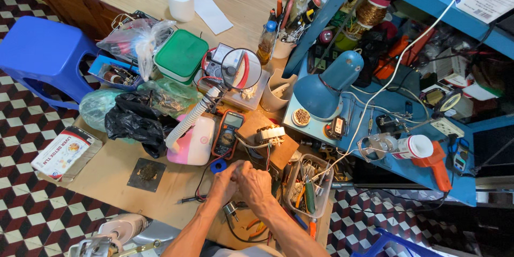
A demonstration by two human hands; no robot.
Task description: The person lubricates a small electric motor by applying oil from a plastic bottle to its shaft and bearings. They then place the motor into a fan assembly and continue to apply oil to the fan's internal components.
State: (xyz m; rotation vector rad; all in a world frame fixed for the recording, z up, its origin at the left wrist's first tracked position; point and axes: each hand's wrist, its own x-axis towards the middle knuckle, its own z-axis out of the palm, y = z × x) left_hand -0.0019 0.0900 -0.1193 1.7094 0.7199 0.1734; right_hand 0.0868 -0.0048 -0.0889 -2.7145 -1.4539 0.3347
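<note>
A: Looking down from the head view, where do the person's hands sit?

B: Both meet low at the middle of the wooden table (123, 176). The left hand (225, 182) and the right hand (256, 183) are pressed together, fingers curled inward around something small between them.

A: Can the held thing be made out?

B: No. It is hidden by the fingers, so whether either hand truly grips it cannot be told. Thin red and black wires (203, 174) run up to the hands from the left.

A: What lies just beyond the hands?

B: A brown block (278, 152) with a small transformer (269, 134) on top, just above the knuckles. Left of that lies an orange-edged meter (228, 134), and touching the left hand's far side is a blue tape roll (217, 166).

A: And to the right?

B: A clear plastic tray (325, 193) of small tools, just beside the right hand. Under the wrists lie orange-handled pliers (256, 228) and a grey plug (231, 210).

A: Farther back?

B: A pink machine (195, 144) with a white ribbed hose (187, 120), a black bag (134, 120), a green box (181, 54), a round magnifier (241, 68), a blue lamp (326, 88), and a paper roll (180, 1). A blue stool (43, 56) stands on the checkered floor (32, 219).
</note>
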